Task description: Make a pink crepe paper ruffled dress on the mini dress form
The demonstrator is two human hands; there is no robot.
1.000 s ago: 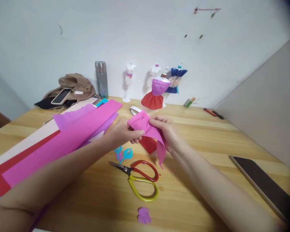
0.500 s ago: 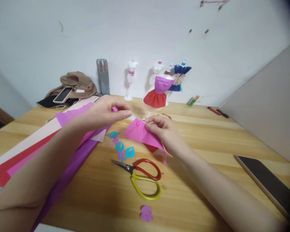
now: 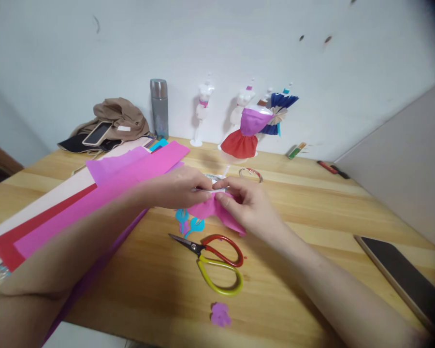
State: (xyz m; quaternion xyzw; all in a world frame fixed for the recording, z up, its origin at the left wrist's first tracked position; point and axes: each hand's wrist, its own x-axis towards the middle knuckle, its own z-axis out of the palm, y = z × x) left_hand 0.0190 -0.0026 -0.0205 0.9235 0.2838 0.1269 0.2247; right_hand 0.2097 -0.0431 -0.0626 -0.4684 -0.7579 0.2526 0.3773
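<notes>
Between my hands hangs a piece of pink crepe paper [image 3: 203,209], gathered along its top edge, where a whitish strip shows. My left hand [image 3: 183,186] pinches its upper left part between thumb and fingers. On the upper right part, my right hand [image 3: 244,199] is closed, thumb in front. Just below lie blue leaf-shaped cutouts [image 3: 196,225] with bits of purple paper. Nearer to me, scissors [image 3: 203,256] with one red and one yellow handle lie with blades pointing left. A purple flower cutout [image 3: 221,314] rests close to the front edge.
Sheets of coloured crepe paper [image 3: 130,181] cover the left side. Along the wall stand a thermos [image 3: 160,111], a white mannequin [image 3: 203,108] and others, one in a purple top and red skirt [image 3: 241,143]. A large phone [image 3: 391,270] lies at right, a tape roll [image 3: 252,173] behind my hands.
My left hand has come right and down onto the pink paper's top edge, beside my right hand. The pink paper is now more bunched, and the view has shifted slightly.
</notes>
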